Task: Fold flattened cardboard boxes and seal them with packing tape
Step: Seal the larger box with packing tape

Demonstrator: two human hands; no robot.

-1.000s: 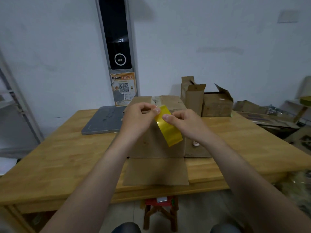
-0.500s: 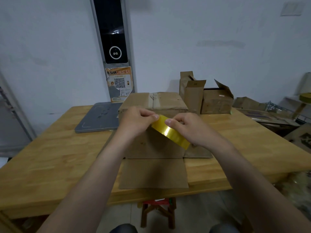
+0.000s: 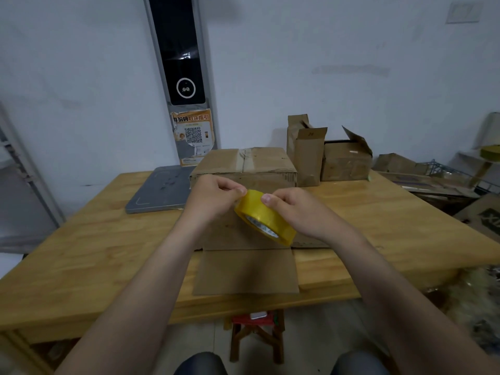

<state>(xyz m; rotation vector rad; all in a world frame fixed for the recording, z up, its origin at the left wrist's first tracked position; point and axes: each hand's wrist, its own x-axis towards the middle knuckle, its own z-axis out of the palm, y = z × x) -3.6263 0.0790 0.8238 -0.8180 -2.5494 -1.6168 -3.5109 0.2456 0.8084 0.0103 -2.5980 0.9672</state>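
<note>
Head view: yellow packing tape roll (image 3: 263,216), held over the wooden table (image 3: 81,253), just before the cardboard box (image 3: 243,163). Right hand (image 3: 295,212) curls round the roll; left hand (image 3: 213,197) pinches its rim, likely picking the free end. Next: peel a strip, reach the seam. Near flap (image 3: 244,272) lies open; grey slab (image 3: 159,189) and small boxes (image 3: 346,161) stand clear

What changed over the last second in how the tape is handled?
The yellow tape roll has been turned between the hands, so its printed core now shows. The left hand and right hand still hold it at its upper edge. The cardboard box and its open flap stayed put on the table.
</note>
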